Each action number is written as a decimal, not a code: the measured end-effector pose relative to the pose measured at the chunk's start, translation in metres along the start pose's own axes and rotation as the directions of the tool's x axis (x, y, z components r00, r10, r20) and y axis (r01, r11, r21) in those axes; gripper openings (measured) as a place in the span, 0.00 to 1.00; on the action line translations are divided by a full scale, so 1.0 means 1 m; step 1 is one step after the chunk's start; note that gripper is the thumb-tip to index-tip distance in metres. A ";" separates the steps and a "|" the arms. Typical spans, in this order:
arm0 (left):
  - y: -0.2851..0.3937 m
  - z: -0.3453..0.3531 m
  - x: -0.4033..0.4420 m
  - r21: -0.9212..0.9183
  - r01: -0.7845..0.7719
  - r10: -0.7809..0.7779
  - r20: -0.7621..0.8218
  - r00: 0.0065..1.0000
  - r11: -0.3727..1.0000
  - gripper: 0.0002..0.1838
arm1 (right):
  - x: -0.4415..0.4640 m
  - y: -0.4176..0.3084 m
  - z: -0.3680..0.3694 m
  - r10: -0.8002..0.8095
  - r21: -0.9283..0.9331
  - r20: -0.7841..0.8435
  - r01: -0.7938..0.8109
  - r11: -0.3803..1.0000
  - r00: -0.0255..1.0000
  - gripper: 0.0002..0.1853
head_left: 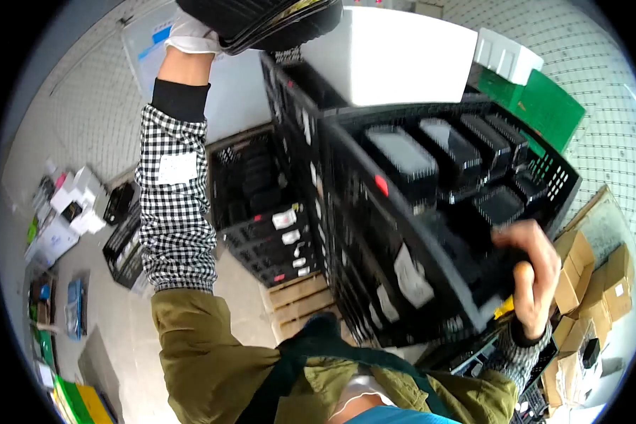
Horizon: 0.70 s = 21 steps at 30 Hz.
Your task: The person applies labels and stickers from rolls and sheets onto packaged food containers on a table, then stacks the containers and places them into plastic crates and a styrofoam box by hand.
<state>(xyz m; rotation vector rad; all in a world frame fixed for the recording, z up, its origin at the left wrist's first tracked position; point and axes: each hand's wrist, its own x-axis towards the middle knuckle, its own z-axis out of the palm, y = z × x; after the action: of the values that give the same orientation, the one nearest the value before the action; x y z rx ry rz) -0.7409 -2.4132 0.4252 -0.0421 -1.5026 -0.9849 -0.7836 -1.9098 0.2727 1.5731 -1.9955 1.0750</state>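
Observation:
My left hand [191, 34], in a white glove, is raised at the top and closed on the edge of some black trays [268, 21]. Their upper part is cut off by the frame. Bare and slightly blurred, my right hand [533, 272] is over the near right corner of a black crate [403, 240], its fingers bent, a finger close to a black container. Whether it grips anything is unclear. Inside this crate lie several black containers with clear lids [403, 154].
More black crates stand under and beside it, one lower stack [261, 233] on a wooden pallet [307, 304]. Behind are a white box [410, 56] and a green crate [555, 109]. Cardboard boxes [604, 290] lie at the right. White boxes [78, 205] are at the far left.

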 end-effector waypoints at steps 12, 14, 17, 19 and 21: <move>-0.215 0.117 0.215 0.563 -0.400 0.013 0.568 0.823 0.723 0.12 | 0.027 -0.025 0.014 0.698 -0.026 -0.187 -0.714 0.700 0.691 0.12; -0.191 0.150 0.203 -0.360 0.599 -0.427 0.454 0.782 0.715 0.12 | 0.040 -0.031 0.004 0.796 0.193 -0.083 -0.774 0.604 0.600 0.09; -0.236 0.191 0.220 -0.204 0.480 -0.333 0.495 0.802 0.853 0.09 | 0.055 -0.032 0.012 0.817 -0.039 -0.178 -0.833 0.551 0.549 0.08; -0.267 0.205 0.221 -0.072 0.371 -0.253 0.610 0.751 0.926 0.10 | 0.050 -0.026 0.015 0.819 -0.151 -0.229 -0.850 0.504 0.526 0.08; -0.266 0.213 0.210 -0.012 0.596 -0.381 0.759 0.528 0.803 0.10 | 0.038 -0.024 0.023 0.849 0.039 -0.335 -0.895 0.445 0.408 0.07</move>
<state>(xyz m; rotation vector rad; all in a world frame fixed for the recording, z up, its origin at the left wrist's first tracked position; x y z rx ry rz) -1.1065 -2.5639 0.4869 -0.2434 -2.1701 -1.7998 -0.7689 -1.9541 0.2923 0.0708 -2.5982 1.3319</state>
